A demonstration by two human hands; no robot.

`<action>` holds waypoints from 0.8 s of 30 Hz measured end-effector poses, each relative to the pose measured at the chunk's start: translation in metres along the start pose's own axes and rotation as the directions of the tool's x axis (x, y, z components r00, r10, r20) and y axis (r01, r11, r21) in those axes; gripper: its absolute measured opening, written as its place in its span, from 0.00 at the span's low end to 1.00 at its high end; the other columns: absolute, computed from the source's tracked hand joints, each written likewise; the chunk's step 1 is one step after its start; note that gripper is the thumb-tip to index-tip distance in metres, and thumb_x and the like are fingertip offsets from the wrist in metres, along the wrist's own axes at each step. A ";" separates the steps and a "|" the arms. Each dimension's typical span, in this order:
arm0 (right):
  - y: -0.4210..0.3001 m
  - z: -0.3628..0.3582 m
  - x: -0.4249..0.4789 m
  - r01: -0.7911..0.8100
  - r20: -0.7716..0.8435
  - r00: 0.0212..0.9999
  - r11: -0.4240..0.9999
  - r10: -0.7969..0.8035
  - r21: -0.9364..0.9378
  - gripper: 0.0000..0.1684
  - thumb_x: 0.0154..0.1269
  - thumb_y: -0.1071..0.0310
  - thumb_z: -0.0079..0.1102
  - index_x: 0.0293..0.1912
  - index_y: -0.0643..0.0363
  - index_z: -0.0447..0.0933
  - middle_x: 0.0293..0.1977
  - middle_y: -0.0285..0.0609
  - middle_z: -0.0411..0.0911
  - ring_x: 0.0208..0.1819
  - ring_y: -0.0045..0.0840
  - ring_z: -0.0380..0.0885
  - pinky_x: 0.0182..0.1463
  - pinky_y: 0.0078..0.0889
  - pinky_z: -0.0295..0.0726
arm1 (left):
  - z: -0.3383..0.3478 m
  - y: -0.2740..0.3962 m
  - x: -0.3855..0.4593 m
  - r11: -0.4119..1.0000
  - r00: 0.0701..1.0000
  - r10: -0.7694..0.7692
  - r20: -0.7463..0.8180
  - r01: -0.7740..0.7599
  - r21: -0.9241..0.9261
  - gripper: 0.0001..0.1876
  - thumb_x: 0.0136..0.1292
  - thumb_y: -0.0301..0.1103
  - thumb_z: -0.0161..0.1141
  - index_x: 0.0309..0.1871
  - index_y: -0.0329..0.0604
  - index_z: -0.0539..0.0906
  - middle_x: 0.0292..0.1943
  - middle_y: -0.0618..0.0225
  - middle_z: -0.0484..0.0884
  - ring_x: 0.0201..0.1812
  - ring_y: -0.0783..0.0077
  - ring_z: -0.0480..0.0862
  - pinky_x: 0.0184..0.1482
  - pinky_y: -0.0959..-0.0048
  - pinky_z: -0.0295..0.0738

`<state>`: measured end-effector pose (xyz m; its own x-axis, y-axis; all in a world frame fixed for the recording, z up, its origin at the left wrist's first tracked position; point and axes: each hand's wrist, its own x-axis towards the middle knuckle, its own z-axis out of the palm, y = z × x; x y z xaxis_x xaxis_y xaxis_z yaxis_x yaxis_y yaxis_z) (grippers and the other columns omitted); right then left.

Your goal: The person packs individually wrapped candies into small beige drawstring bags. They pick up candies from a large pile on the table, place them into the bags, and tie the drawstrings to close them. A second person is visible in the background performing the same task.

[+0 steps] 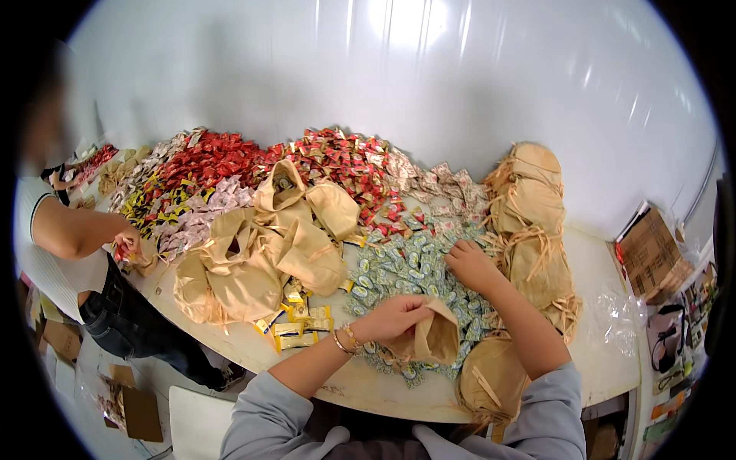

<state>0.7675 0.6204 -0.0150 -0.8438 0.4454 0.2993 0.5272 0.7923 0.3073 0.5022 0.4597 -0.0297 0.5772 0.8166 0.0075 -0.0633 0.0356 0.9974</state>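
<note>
My left hand (397, 319) grips the rim of a tan drawstring cloth bag (440, 339), whose mouth gapes towards the right. The bag is above a spread of small green-and-white wrapped packets (402, 259). My right hand (472, 267) is at the far right part of these packets, its fingers bent down among them; whether it pinches one is hidden. Beside my right forearm, a row of filled tan bags (532, 213) with ribbon ties runs along the table. One more tied bag (493, 374) lies at the near edge, below my right forearm.
Open tan bags (247, 287) are heaped left of centre, with yellow packets (302, 322) before them. Red packets (215, 158) and pink packets (198, 218) are piled behind. A co-worker (75, 241) stands at left, handling a bag. A cardboard box (652, 253) is at right.
</note>
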 end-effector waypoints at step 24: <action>-0.103 0.103 0.247 0.072 -0.019 0.997 0.988 -0.070 0.137 0.11 0.65 0.64 0.65 0.47 0.54 0.82 0.43 0.43 0.85 0.49 0.40 0.86 0.52 0.52 0.81 | -0.001 -0.046 -0.013 0.889 0.937 0.349 0.001 -0.332 0.316 0.20 0.79 0.41 0.61 0.31 0.38 0.72 0.23 0.62 0.71 0.25 0.70 0.69 0.32 0.63 0.69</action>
<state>0.4945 0.6915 -0.0659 -0.8768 0.3807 0.2937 0.4461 0.8721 0.2014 0.4966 0.4485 -0.0757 0.5194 0.7772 0.3553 0.0096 -0.4211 0.9070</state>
